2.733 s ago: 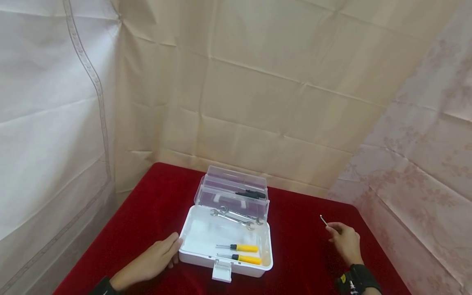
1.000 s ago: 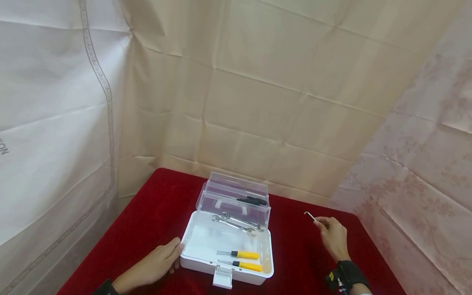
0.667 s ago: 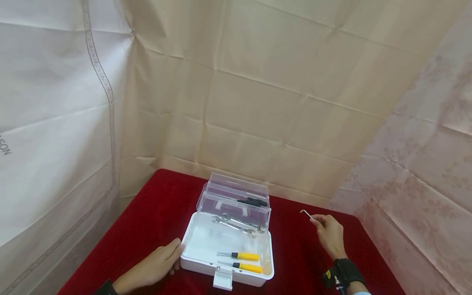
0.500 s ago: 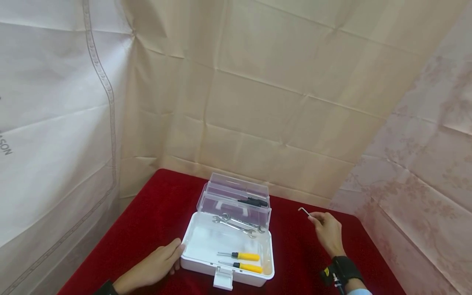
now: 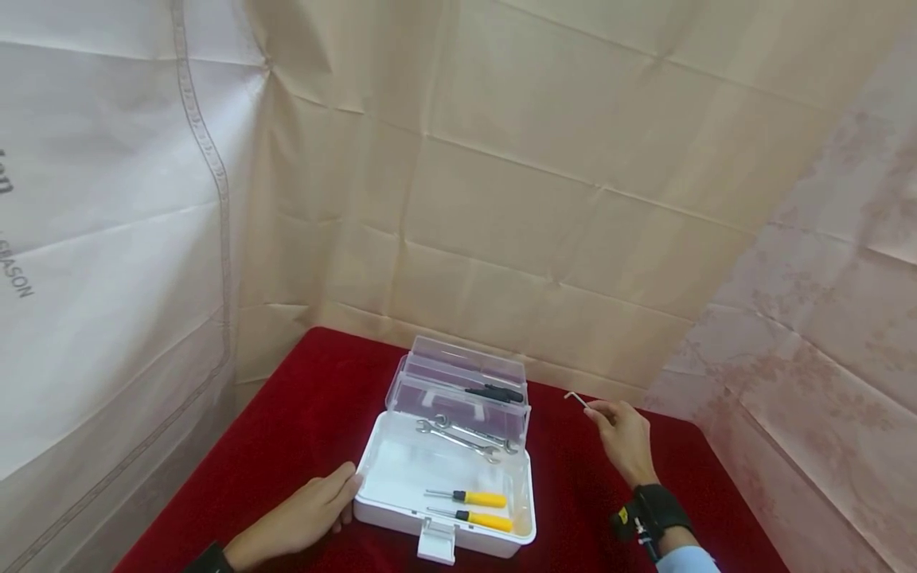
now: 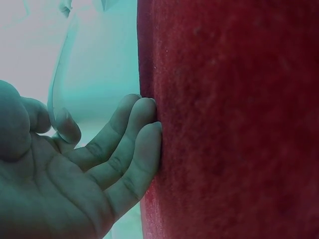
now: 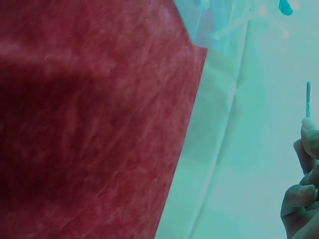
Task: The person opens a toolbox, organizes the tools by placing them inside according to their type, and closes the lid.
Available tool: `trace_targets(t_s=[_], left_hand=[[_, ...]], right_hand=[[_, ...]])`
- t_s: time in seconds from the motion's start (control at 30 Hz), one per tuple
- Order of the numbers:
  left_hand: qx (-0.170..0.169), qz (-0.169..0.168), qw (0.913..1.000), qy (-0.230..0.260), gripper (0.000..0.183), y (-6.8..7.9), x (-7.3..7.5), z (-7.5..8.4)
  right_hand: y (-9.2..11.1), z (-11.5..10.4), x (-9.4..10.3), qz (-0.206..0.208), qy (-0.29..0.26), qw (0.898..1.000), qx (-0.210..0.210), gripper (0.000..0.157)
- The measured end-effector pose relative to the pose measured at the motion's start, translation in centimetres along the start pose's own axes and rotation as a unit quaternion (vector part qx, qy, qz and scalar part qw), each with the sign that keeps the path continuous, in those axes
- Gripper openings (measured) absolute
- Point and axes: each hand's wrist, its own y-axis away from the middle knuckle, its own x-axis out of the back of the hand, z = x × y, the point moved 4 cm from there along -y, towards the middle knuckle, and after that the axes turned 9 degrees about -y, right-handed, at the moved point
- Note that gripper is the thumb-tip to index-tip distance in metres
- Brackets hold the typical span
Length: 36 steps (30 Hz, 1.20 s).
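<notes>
My left hand (image 5: 308,509) is at the left side of the open white toolbox (image 5: 401,517). In the left wrist view, the left hand (image 6: 94,174) has thumb and index finger pinching the rim, while the other fingers extend along the outer wall. To the box's right, above the table, my right hand (image 5: 626,438) pinches a small L-shaped hex key (image 5: 576,399), its bent end pointing left. The right wrist view shows only part of the hand (image 7: 301,199) and the key's shaft (image 7: 308,97). Inside lie two open-end wrenches (image 5: 458,442) and two yellow-handled screwdrivers (image 5: 483,511).
The clear lid (image 5: 430,390) leans back behind the box, with black-handled tools (image 5: 497,393) in its tray. A white latch (image 5: 436,541) hangs at the front. Red cloth covers the table (image 5: 279,430); beige fabric (image 5: 501,199) hangs behind.
My right hand has carried the hex key leftward and farther back, toward the toolbox lid. The left hand stays at the box's left edge. The head view has shifted slightly.
</notes>
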Motion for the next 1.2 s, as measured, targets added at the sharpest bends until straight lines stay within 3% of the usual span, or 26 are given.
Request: trace_targets(t_s=[0.23, 0.57, 1.2], left_hand=[[0.018, -0.010, 0.9997, 0.014, 0.028, 0.4, 0.0, -0.3], [0.011, -0.007, 0.9998, 0.013, 0.028, 0.5, 0.0, -0.2], [0.001, -0.014, 0.9998, 0.010, 0.028, 0.0, -0.1, -0.1]], right_hand=[[-0.9, -1.5, -1.6, -0.023, -0.019, 1.000, 0.000, 0.013], [-2.2, -3.9, -2.8, -0.025, -0.039, 0.998, 0.045, 0.010], [-3.7, -6.0, -5.5, -0.079, -0.069, 0.993, 0.045, 0.010]])
